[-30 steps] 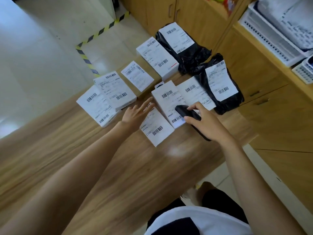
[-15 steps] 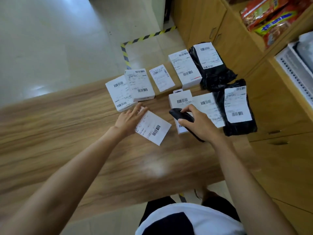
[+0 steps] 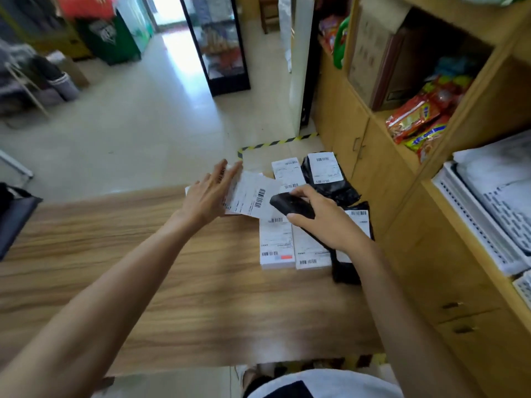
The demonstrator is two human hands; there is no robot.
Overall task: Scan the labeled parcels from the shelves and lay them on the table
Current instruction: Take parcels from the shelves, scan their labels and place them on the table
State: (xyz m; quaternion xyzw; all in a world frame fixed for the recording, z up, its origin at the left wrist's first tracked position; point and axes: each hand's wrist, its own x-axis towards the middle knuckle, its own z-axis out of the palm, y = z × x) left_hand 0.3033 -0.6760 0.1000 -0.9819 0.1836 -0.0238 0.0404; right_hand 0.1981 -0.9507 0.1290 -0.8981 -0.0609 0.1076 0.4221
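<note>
- Left hand (image 3: 208,196): fingers straight and spread, laid against a tilted white parcel (image 3: 253,196); thumb hidden.
- Right hand (image 3: 326,221): fingers and thumb curled tight around a black scanner (image 3: 290,206).

Your bench (image 3: 143,254) is tan wood grain with darker streaks. The boxes (image 3: 275,242) are white with black barcodes, one with a red patch. The bags (image 3: 342,192) at 1 o'clock are black with white labels. Your scanner (image 3: 291,205) is black. The floor tape (image 3: 275,142) at 12 o'clock has yellow-black stripes, and the snack packs (image 3: 416,122) at 2 o'clock are red and yellow.
</note>
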